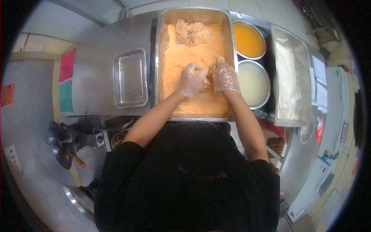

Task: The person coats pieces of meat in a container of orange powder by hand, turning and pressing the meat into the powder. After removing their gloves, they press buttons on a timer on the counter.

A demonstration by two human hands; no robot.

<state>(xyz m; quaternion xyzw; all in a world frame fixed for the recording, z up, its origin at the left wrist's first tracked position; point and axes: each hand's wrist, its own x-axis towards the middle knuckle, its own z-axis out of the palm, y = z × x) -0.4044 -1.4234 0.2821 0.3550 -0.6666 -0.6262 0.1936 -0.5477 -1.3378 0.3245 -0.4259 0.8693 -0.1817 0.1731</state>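
My left hand (190, 80) and my right hand (225, 77), both in clear plastic gloves, work over a deep metal tray (158, 58) with a layer of orange breading (185, 58). Between them is a breading-coated piece of meat (205, 84), partly hidden by the gloves. The fingers of my left hand curl closed on its left side. On its right side, my right hand is closed round it too. A heap of coated meat pieces (190, 32) lies at the far end of the same tray.
Right of the tray stand a bowl of orange-yellow liquid (248, 39) and a bowl of pale liquid (253, 83). Beyond them is a long metal pan with white flour (286, 77). A shallow rectangular metal tray (131, 79) sits on the left counter. A wok (61, 145) is at lower left.
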